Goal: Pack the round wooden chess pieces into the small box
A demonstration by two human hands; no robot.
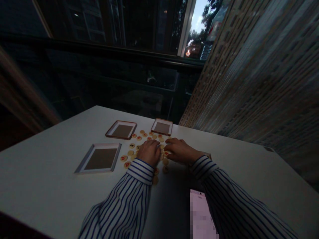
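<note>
Several round wooden pieces, some with red or black characters, lie spread on a white table [62, 142]. My left hand [150, 152] rests palm down over the middle of them, its fingers bent and partly hiding the pieces beneath. To its right, my right hand [181, 151] reaches in from the side with its fingers apart, the tips at a red-marked piece [166, 153]. A black-marked piece [132, 145] lies left of my left hand, and a plain piece [155, 180] lies near its wrist.
Two brown-rimmed trays [121, 137] [161, 133] stand behind the pieces. A pale-rimmed tray [116, 161] is at the left. A lit phone [200, 212] lies by my right forearm. A dark object is partly hidden behind my right wrist. Beyond are a window and curtain [239, 73].
</note>
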